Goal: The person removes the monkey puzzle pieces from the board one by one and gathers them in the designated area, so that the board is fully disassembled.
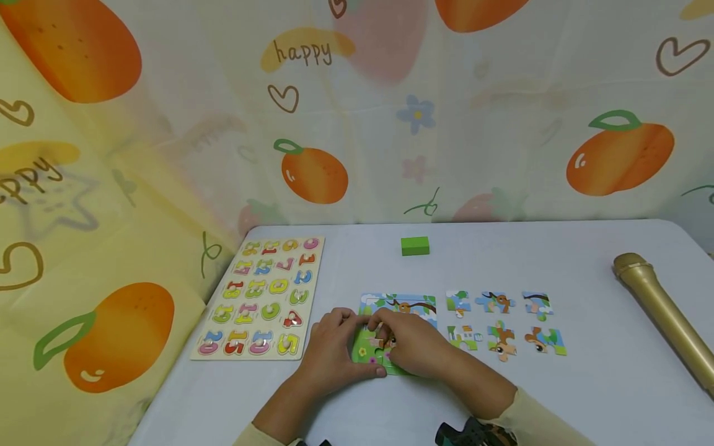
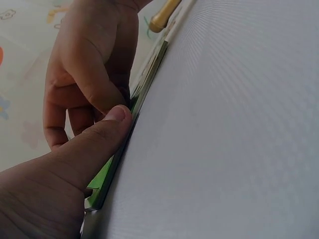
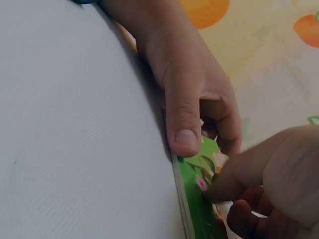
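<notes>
A jigsaw board point(image 1: 364, 355) with a green and sky-blue picture lies on the table between my hands. My left hand point(image 1: 329, 353) holds it, fingers along its left side and thumb against the near edge; the left wrist view has that thumb point(image 2: 117, 113) on the edge. Over the board, my right hand point(image 1: 418, 344) bends its fingers and pinches a brown puzzle piece point(image 1: 385, 342), largely covered by the hand. The right wrist view catches this hand point(image 3: 264, 174) low over the green surface, fingertips near a pink flower.
Several loose puzzle pieces point(image 1: 502, 342) lie in two rows right of the board. A wooden number board point(image 1: 305, 322) is on the left. Farther back sits a green block point(image 1: 415, 246); a gold microphone point(image 1: 664, 319) lies at the right. Printed cloth point(image 1: 368, 124) hangs behind the table.
</notes>
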`<state>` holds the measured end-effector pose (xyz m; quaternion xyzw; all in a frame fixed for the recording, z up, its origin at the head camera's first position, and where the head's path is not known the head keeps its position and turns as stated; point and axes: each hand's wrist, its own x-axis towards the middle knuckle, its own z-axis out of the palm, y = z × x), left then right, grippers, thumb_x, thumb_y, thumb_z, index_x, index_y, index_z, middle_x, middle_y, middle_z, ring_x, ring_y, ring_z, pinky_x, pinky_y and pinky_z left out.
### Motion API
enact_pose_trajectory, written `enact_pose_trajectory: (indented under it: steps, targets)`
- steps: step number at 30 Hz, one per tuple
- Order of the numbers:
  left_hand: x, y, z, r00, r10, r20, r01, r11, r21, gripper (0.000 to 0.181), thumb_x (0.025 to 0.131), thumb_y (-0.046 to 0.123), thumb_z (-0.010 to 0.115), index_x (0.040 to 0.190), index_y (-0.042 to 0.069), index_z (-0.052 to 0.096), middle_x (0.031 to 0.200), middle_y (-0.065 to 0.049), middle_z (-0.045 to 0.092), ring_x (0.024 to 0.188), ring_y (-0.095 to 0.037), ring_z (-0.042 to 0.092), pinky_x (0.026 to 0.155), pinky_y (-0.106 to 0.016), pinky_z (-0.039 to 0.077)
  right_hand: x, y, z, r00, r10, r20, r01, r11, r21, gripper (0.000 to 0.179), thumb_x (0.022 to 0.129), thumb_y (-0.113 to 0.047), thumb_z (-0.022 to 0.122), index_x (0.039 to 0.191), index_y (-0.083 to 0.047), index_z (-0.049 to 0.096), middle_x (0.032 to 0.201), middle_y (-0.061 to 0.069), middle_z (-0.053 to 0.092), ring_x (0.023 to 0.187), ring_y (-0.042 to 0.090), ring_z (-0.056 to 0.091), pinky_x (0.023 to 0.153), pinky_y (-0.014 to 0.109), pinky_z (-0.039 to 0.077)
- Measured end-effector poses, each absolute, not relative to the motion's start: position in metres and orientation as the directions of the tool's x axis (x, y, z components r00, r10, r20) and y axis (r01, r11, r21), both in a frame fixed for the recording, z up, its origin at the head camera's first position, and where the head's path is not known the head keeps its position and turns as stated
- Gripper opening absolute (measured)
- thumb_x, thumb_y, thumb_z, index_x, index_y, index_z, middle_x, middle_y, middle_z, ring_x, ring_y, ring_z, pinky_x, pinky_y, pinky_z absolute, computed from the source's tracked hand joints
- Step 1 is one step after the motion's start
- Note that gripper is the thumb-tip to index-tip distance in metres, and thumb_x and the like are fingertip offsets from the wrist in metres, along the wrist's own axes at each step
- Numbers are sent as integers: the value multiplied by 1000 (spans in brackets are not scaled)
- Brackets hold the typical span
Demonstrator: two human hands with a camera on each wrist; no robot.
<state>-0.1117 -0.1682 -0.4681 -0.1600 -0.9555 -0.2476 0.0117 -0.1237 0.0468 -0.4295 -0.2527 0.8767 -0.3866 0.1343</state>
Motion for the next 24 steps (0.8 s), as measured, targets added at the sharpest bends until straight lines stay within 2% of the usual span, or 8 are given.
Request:
enact_pose_trajectory:
  steps: [4,9,14,24]
  targets:
    - [-111,-168,-467,-946,303,111,319,824,469,90,63,69,96,139,29,68,121,7,52,112,-17,50,93,-42,38,-123,47,-429,-832,-553,-36,-348,573,-742,54,78,9,69,124,-19,65,99,-10,65,83,13,58,69,32,46]
    - [-111,-168,-467,-946,304,112,320,823,470,90,63,72,94,139,30,68,121,7,52,111,-16,49,93,-42,38,-121,47,-430,-838,-546,1,-364,556,-747,36,90,-3,73,122,-18,66,96,-12,67,81,9,59,73,33,48]
    - [-111,-169,-467,-948,300,107,314,820,479,91,63,73,93,139,31,68,121,7,52,112,-17,49,95,-43,38,-122,46,-434,-844,-534,53,-391,543,-743,20,100,-14,74,118,-18,66,88,-15,64,75,4,56,71,31,47]
    - [-110,-168,-466,-939,312,144,343,817,463,86,63,70,95,135,29,70,120,6,54,112,-17,51,93,-44,39,-123,47,-435,-840,-535,95,-410,510,-757,17,100,-13,74,116,-17,66,84,-15,63,70,3,54,68,29,46]
